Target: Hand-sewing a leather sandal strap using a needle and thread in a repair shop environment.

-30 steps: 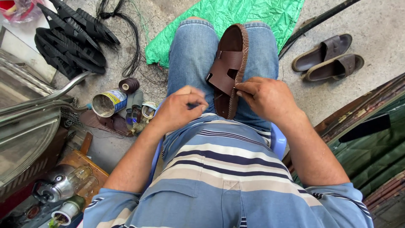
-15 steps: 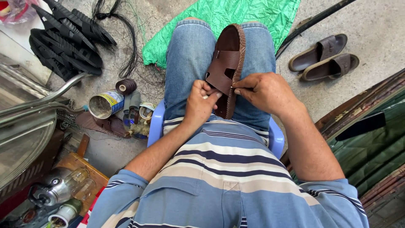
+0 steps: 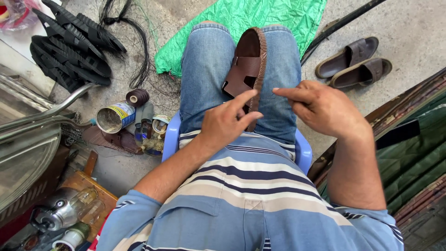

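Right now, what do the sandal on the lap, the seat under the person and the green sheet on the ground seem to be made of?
Sandal: brown leather or an imitation, smooth matte straps, with a braided edge round the sole.
Seat: light blue moulded plastic, going by its smooth rounded rim.
Green sheet: thin plastic or coated fabric, crinkled all over with a slight sheen; which one is unclear.

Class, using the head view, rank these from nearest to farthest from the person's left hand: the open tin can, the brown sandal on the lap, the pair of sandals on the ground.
1. Brown sandal: on the lap, touching the left hand.
2. Open tin can: on the ground, off to the left.
3. Pair of sandals: on the ground, far upper right.
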